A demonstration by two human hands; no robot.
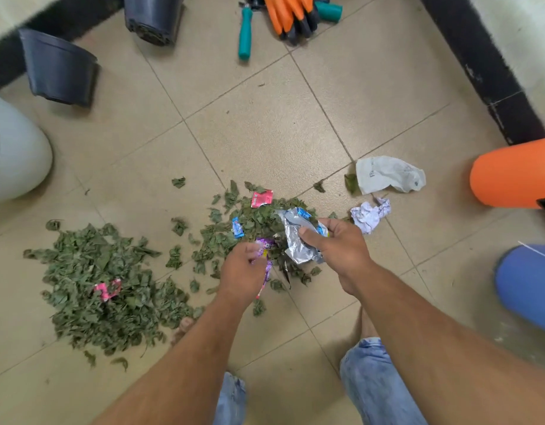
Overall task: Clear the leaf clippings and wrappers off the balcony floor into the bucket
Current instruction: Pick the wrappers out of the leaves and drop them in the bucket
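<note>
Leaf clippings point(259, 222) beneath both hands point(243, 273) point(341, 250), a wrapper point(295, 240) in each

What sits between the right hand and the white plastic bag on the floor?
In the head view, a crumpled white paper ball lies between the right hand and the white plastic bag.

Your tiled floor point(265, 118) carries a leaf-clipping heap point(93, 280) at eight o'clock, a white bag point(387, 176) and crumpled paper point(369, 214) at three, shears point(245, 32) and gloves point(291, 13) at twelve.
</note>
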